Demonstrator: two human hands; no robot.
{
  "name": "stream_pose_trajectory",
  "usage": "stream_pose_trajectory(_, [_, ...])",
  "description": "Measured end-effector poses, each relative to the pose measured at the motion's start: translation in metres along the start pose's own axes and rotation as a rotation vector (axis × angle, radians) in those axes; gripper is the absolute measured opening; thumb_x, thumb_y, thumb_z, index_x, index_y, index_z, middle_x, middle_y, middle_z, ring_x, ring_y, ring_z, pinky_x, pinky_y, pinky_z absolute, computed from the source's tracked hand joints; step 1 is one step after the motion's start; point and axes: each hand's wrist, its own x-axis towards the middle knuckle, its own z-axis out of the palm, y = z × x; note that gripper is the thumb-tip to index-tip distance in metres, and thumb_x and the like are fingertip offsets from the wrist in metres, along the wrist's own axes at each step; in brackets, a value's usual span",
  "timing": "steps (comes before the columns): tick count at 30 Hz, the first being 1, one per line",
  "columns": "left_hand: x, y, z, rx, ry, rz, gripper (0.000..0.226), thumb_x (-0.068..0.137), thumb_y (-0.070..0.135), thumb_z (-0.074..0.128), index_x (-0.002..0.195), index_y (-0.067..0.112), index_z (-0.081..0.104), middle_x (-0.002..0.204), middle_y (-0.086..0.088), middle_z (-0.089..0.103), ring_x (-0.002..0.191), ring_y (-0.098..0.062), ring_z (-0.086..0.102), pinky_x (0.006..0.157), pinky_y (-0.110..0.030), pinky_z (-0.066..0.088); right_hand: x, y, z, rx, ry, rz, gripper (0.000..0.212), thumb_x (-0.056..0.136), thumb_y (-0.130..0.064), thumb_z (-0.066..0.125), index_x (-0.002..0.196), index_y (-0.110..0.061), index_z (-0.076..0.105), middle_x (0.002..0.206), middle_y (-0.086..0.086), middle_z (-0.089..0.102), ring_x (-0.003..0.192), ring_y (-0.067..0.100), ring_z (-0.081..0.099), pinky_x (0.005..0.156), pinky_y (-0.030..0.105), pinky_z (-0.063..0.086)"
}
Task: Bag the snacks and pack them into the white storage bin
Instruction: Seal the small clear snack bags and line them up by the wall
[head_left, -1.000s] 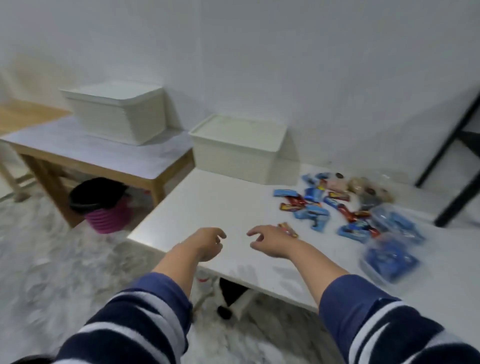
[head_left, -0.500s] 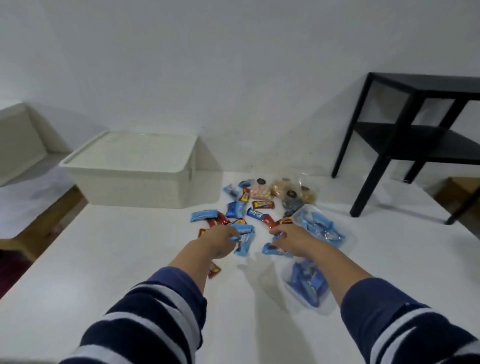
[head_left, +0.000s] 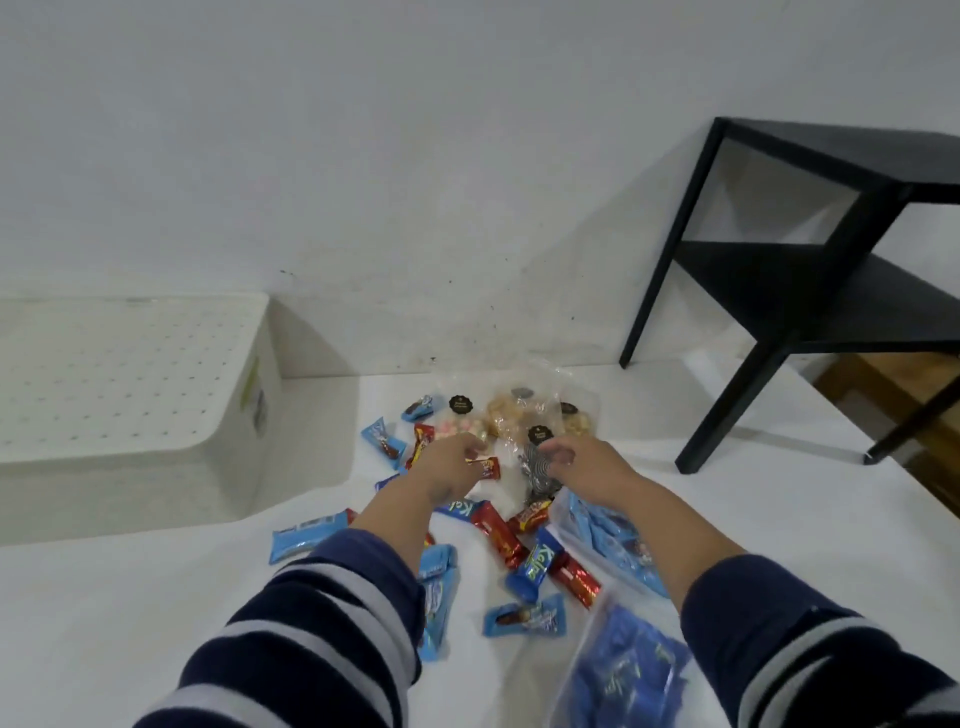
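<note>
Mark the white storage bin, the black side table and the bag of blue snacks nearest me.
white storage bin (head_left: 124, 395), head view, on its lid.
black side table (head_left: 810, 291), head view, lower shelf.
bag of blue snacks (head_left: 631, 675), head view, middle.

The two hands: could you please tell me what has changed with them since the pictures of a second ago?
Both hands reached forward from the table's near edge to the far end of the snack pile. The left hand now pinches a small red candy; the right hand arrives at the clear cookie bags. The white storage bin stayed lidded and the filled bags unmoved.
</note>
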Motion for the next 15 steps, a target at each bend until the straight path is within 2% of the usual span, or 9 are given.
stream_pose_trajectory(3, [0.032,0.003,0.005,-0.091,0.014,-0.025,0.044,0.096,0.022,0.048,0.139,0.015,0.041,0.135,-0.007,0.053,0.12,-0.024,0.051,0.093,-0.029,0.042,0.04,0.01,-0.01,-0.007,0.028,0.026,0.039,0.09,-0.015,0.056,0.129,-0.02,0.055,0.13,0.006,0.055,0.114,0.02,0.053,0.087,0.023,0.04])
stream_pose_trajectory(6, [0.063,0.005,0.01,-0.152,0.036,-0.073,0.051,0.096,0.021,0.048,0.144,0.011,0.033,0.139,-0.009,0.05,0.124,-0.026,0.049,0.102,-0.033,0.04,0.079,0.018,-0.016,0.02,0.061,0.054,0.043,0.089,-0.014,0.053,0.131,-0.02,0.053,0.133,0.006,0.053,0.112,0.022,0.056,0.075,0.022,0.042])
stream_pose_trajectory(10, [0.102,0.007,0.017,-0.284,0.084,-0.181,0.061,0.096,0.021,0.048,0.149,0.007,0.021,0.149,-0.009,0.038,0.132,-0.027,0.042,0.108,-0.036,0.036,0.128,0.024,-0.018,0.077,0.147,0.079,0.051,0.088,-0.012,0.053,0.138,-0.02,0.042,0.143,0.006,0.044,0.123,0.023,0.048,0.088,0.023,0.036])
stream_pose_trajectory(13, [0.118,0.01,0.026,-0.411,0.147,-0.212,0.059,0.096,0.022,0.051,0.148,0.009,0.025,0.144,-0.007,0.045,0.124,-0.024,0.049,0.098,-0.032,0.044,0.15,0.025,-0.015,0.214,0.16,0.138,0.055,0.092,-0.018,0.052,0.143,-0.024,0.032,0.142,0.007,0.043,0.118,0.025,0.051,0.085,0.025,0.039])
stream_pose_trajectory(15, [0.122,0.012,0.032,-0.461,0.193,-0.194,0.056,0.095,0.022,0.053,0.145,0.01,0.03,0.137,-0.006,0.052,0.116,-0.021,0.054,0.086,-0.026,0.046,0.155,0.025,-0.012,0.268,0.19,0.154,0.052,0.093,-0.021,0.051,0.142,-0.025,0.033,0.137,0.006,0.049,0.11,0.024,0.054,0.084,0.027,0.042])
